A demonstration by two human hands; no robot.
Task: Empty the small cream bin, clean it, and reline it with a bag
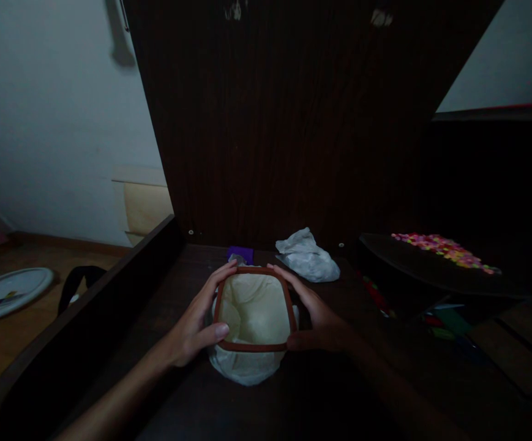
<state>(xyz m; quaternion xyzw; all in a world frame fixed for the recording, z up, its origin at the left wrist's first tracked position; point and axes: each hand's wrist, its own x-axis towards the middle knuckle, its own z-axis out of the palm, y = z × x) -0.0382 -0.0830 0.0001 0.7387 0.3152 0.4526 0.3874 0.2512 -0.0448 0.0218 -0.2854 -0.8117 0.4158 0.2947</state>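
Observation:
Between my two hands is a small bin (257,348) with a brown, rounded-square rim and a pale plastic liner. The liner covers the inside and hangs down outside below the rim. My left hand (204,315) grips the left side of the rim, thumb over the near left corner and fingers along the far left. On the other side my right hand (314,312) holds the rim, fingers at the far right corner and thumb at the near right one. Looking down into the bin, I see only the liner.
A crumpled white plastic bag (309,257) and a purple item (242,253) lie behind the bin, against a dark wooden panel (288,122). Right of them, colourful small pieces (444,250) rest on a dark shelf. A raised board (109,288) edges the left side.

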